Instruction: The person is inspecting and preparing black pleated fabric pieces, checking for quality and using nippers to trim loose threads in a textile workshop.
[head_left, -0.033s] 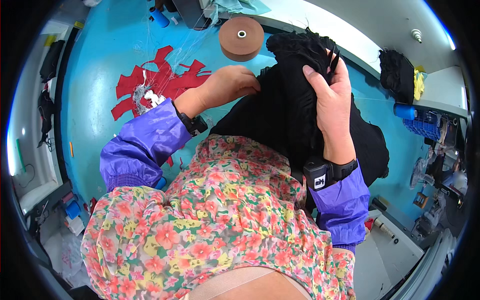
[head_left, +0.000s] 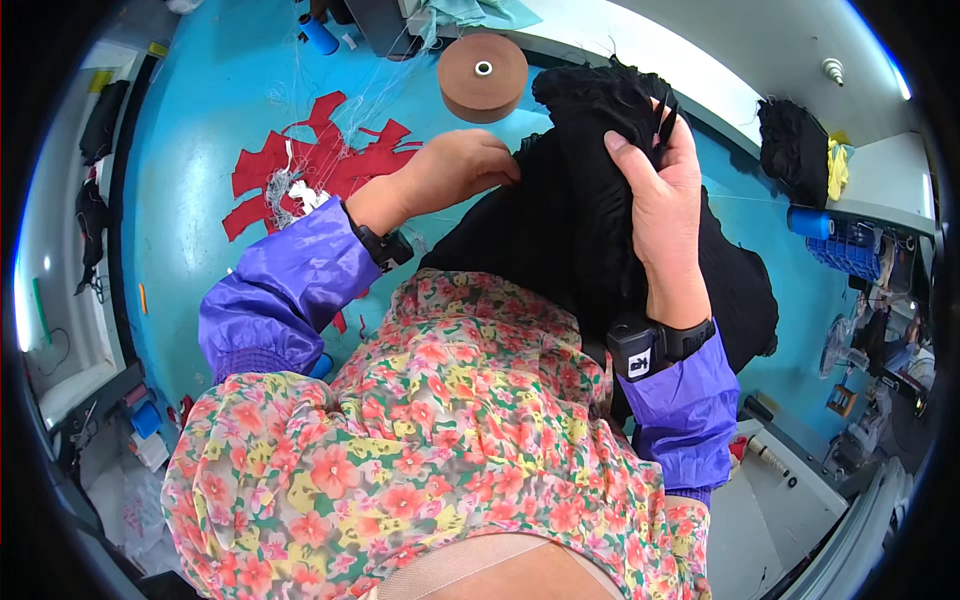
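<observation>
A bundle of black, pleated-looking cloth with a frayed top edge hangs between my hands and spreads over my lap. My right hand is closed on its upper right part, thumb on the near side. Two dark pointed tips show by the right fingers; whether they belong to a small tool or to the cloth I cannot tell. My left hand is closed, its bent fingertips pinching at the cloth's left edge, where the cloth partly hides them.
Beyond the cloth stands a brown roll of tape on the blue table. Red cloth pieces and tangled pale threads lie at the left. Another black bundle, a blue thread spool and a blue basket are at the right.
</observation>
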